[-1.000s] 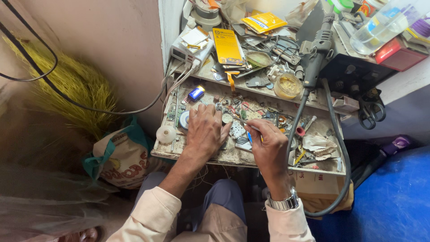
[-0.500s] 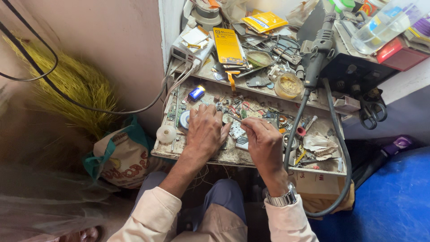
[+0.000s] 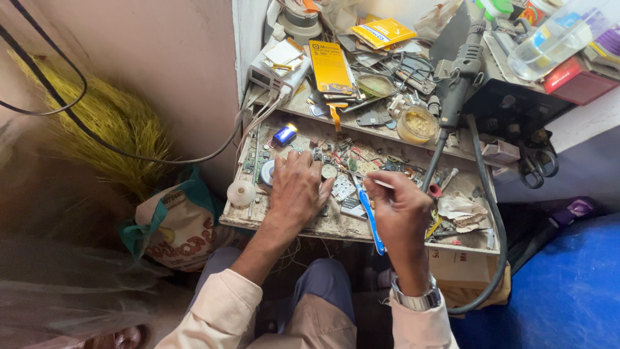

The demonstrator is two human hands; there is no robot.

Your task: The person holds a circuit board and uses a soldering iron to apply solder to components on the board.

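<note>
My left hand [image 3: 297,189] lies palm down on the cluttered lower tray [image 3: 336,225], fingers spread over small electronic parts near a round white roll [image 3: 266,172]. My right hand [image 3: 402,208] is closed around a blue-handled brush [image 3: 369,220], its handle pointing down toward me and its thin pale tip reaching left over the small parts [image 3: 345,187]. A wristwatch [image 3: 416,300] sits on my right wrist.
An upper shelf [image 3: 387,132] carries a yellow battery pack [image 3: 330,66], a small jar [image 3: 417,124] and a black handpiece with hose [image 3: 460,84]. A blue small block [image 3: 284,134] lies at the tray's back. Broom bristles [image 3: 110,123] and a bag [image 3: 177,226] stand left.
My right hand has lifted slightly and shifted right, away from the left hand, with the blue brush in it. The left hand stays pressed on the tray.
</note>
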